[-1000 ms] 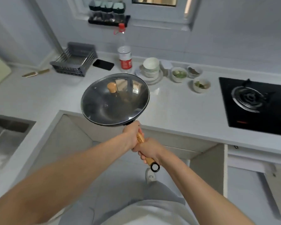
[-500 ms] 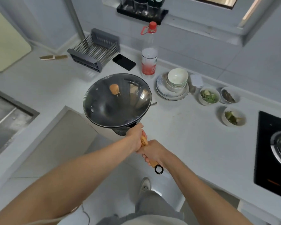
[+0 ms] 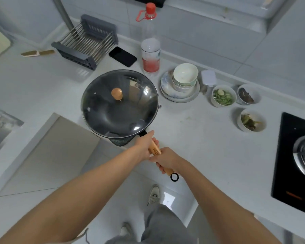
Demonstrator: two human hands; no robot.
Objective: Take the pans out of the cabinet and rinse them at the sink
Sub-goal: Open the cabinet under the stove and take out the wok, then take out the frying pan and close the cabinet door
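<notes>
From the head view, the left hand [image 3: 144, 145] is wrapping its fingers round the upper part of the wooden handle [image 3: 155, 150] of the wok [image 3: 120, 110], and the right hand [image 3: 165, 160] is clenching the lower part just behind it, so each grip is closed tight on the handle. The wok, covered by a glass lid [image 3: 130, 95] with a wooden knob [image 3: 117, 93], is hanging above the front edge of the white desk [image 3: 201, 141]. A sink [image 3: 0, 127] is showing at the left edge. Behind the wok a bottle [image 3: 151, 55], stacked bowls [image 3: 184, 76], a phone [image 3: 122, 56] and a dish rack [image 3: 84, 43] are sitting on the desk.
</notes>
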